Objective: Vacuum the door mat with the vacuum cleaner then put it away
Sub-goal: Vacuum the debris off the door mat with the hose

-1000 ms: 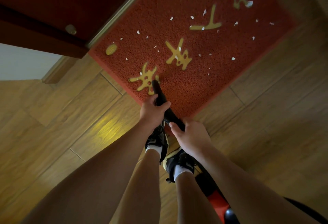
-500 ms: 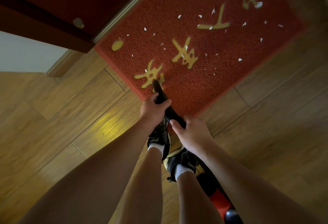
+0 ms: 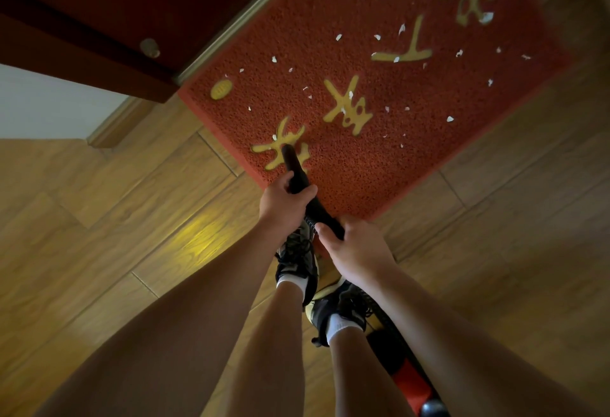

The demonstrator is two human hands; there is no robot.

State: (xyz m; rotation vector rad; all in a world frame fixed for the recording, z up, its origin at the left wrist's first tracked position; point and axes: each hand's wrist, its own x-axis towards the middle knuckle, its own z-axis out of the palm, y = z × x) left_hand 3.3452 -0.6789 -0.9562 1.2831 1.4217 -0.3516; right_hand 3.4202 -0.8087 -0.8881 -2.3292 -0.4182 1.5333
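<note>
At far left a white wall meets a wooden baseboard, and bare plank floor with a yellowish patch of light spreads below it, giving wide open room on that side. Above, a dark red door carries a small round knob. A pale metal strip runs along the door's foot, and the far edge of the red door mat lies against it.

The mat's left corner sits just beside the door frame, and its near edge slants across the planks. Yellow characters are set into the pile but cannot be read from this angle. White scraps lie scattered over the mat, mostly toward the right.

The left hand has its grip closed round the black tube of the vacuum cleaner, whose tip rests on the mat's near-left character. The right hand grips the same tube lower down, over the mat's near edge. Black shoes stand on the floor beneath the hands. The tube runs back to a red and black body at lower right, with more open floor beyond.
</note>
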